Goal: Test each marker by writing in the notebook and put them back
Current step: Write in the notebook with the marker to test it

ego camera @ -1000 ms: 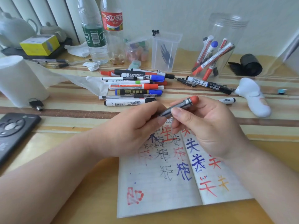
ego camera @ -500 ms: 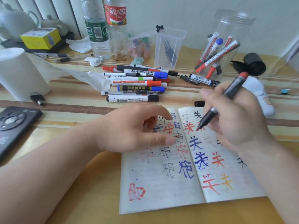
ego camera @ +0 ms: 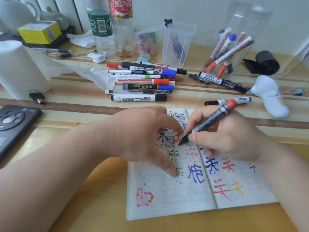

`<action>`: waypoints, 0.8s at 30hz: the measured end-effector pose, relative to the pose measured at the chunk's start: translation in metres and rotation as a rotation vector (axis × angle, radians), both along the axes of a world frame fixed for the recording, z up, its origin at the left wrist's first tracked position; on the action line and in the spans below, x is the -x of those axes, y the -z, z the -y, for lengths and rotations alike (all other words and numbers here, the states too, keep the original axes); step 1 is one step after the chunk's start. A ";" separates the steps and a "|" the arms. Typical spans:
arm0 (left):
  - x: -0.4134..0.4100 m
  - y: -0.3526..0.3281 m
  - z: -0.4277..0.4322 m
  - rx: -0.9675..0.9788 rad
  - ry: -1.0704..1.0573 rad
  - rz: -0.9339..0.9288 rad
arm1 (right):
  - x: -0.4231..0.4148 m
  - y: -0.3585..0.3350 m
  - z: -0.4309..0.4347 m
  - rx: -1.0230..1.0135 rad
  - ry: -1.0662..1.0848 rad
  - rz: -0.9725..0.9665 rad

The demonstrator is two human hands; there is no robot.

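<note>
Head cam: striped tablecloth (ego camera: 83, 113), white wall (ego camera: 209, 10) behind; R hand (ego camera: 234, 136) grips marker (ego camera: 212, 120), L hand (ego camera: 138, 134) spread on notebook (ego camera: 167, 198).

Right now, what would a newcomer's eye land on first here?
The right hand grips a black marker, red tip on the notebook crowded with red, blue and black characters. The left hand rests on the left page. Behind them, a pile of markers lies on the striped table.

On our left we see a paper towel roll (ego camera: 20, 69), a black phone (ego camera: 15, 126) and a key (ego camera: 38, 97). Behind stand a green-labelled bottle (ego camera: 100, 25), a red-labelled bottle (ego camera: 123, 24) and a yellow box (ego camera: 40, 31)
</note>
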State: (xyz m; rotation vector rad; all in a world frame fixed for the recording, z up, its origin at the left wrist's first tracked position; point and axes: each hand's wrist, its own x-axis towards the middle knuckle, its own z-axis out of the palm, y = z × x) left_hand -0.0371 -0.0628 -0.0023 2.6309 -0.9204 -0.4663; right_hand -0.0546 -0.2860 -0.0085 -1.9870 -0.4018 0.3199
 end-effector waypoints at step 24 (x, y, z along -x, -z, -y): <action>0.000 -0.001 0.002 -0.023 -0.004 -0.023 | 0.001 -0.003 -0.010 0.090 0.013 0.071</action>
